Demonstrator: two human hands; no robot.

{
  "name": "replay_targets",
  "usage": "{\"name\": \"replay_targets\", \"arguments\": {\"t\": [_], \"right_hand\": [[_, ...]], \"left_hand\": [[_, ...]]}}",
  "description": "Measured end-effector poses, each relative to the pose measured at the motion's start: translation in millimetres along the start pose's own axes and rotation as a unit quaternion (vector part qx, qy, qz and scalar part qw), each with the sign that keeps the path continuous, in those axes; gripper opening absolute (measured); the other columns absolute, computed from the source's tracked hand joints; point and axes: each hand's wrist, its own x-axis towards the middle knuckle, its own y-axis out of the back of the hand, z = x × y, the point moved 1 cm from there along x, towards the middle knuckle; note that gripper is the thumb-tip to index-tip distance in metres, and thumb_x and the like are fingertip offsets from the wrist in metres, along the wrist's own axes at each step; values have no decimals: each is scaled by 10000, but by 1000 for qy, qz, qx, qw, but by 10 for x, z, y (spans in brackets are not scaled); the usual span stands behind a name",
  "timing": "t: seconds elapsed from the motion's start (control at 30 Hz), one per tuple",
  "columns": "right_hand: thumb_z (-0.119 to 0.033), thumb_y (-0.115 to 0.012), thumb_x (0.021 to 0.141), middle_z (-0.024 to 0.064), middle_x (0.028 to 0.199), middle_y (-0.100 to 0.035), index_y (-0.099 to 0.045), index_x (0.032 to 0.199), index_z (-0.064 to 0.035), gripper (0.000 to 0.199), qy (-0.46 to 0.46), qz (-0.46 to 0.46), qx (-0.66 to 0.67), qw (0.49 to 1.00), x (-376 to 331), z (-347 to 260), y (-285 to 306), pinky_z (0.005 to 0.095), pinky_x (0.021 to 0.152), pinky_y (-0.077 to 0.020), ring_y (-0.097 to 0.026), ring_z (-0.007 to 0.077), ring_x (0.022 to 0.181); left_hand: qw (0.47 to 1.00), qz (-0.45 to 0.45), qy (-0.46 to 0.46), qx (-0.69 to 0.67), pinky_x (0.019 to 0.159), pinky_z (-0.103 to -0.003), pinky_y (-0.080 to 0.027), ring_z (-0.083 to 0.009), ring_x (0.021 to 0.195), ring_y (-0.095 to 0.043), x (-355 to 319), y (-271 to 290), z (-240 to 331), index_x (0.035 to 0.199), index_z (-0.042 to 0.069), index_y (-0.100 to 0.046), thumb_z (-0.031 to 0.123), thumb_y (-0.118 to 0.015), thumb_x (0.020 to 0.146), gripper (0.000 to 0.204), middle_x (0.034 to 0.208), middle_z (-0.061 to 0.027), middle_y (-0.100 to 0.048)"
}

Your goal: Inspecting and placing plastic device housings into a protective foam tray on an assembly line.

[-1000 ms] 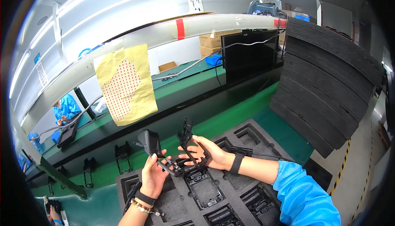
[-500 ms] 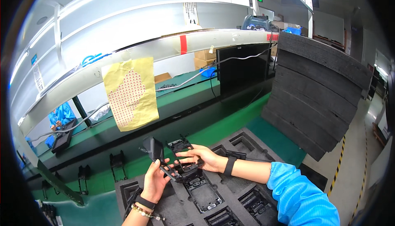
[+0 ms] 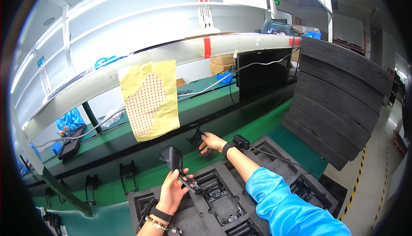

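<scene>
My left hand (image 3: 171, 195) grips a black plastic part (image 3: 173, 158) that has a boxy upper end and a thin arm running down past the fingers. The part is tilted over the near-left side of a grey foam tray (image 3: 189, 219). Beyond the tray's far edge, my right hand (image 3: 213, 143) reaches out over the green bench, its fingers closed round a black frame-like bracket (image 3: 195, 135). Some fingertips are hidden behind the bracket. A flat black housing (image 3: 223, 204) lies in a tray pocket just right of my left hand.
Several black brackets (image 3: 128, 176) stand along the bench to the left. A black plug-like block (image 3: 241, 141) with a cable rests at the tray's far edge. Stacked dark foam trays (image 3: 339, 103) rise on the right. A yellow sticker sheet (image 3: 150, 103) hangs ahead. Across the bench sits another person in blue (image 3: 71, 119).
My right hand has moved away from my left hand and outward past the tray, carrying the bracket to the bench. My left hand still holds its part. The view has shifted slightly.
</scene>
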Motion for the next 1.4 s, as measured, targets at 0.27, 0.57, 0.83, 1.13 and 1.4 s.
{"name": "replay_targets", "arguments": {"t": [0.27, 0.57, 0.83, 1.13, 1.4], "right_hand": [[-258, -459, 1009, 245, 933, -697, -484, 1156, 29, 323, -49, 79, -375, 922, 181, 193, 11, 384, 652, -574, -731, 276, 704], [-231, -458, 954, 222, 1028, -655, -607, 1100, -12, 303, 247, 268, -323, 873, -298, -160, -198, 485, 879, -503, -622, 404, 1034], [-417, -432, 1015, 171, 1006, -664, -618, 1085, -36, 430, 348, -37, -324, 879, -1716, -521, -682, 453, 760, -524, -653, 381, 897], [-306, -612, 967, 148, 994, -673, -548, 1267, -18, 421, 284, -112, -233, 923, -2003, -357, -614, 315, 710, -569, -705, 195, 778], [-242, -575, 986, 177, 1013, -669, -502, 1283, 30, 409, 378, -62, -279, 881, -1984, -264, -645, 319, 651, -587, -715, 196, 736]], "left_hand": [[1000, 9, -12, -2, 915, -487, -527, -269, 1060, -600, -27, -1, 29, 1099, 14, -583, 368, -584, 961, 380, 1183, -128, -600], [1000, 13, -24, -5, 913, -497, -519, -277, 1050, -601, -11, 45, -15, 1088, 28, -565, 349, -593, 963, 346, 1152, -113, -600], [999, 17, -42, 14, 921, -435, -503, -192, 1085, -591, -42, 20, 44, 1130, 101, -489, 230, -667, 928, 298, 1084, -14, -551], [996, 14, -43, 77, 850, -357, -512, -163, 1110, -581, -47, -58, 10, 1164, 107, -480, 191, -703, 902, 353, 1091, -3, -538], [996, 25, -53, 65, 940, -447, -496, -223, 1132, -556, -33, -61, 4, 1227, 104, -460, 258, -642, 947, 368, 1150, -36, -514]]}}
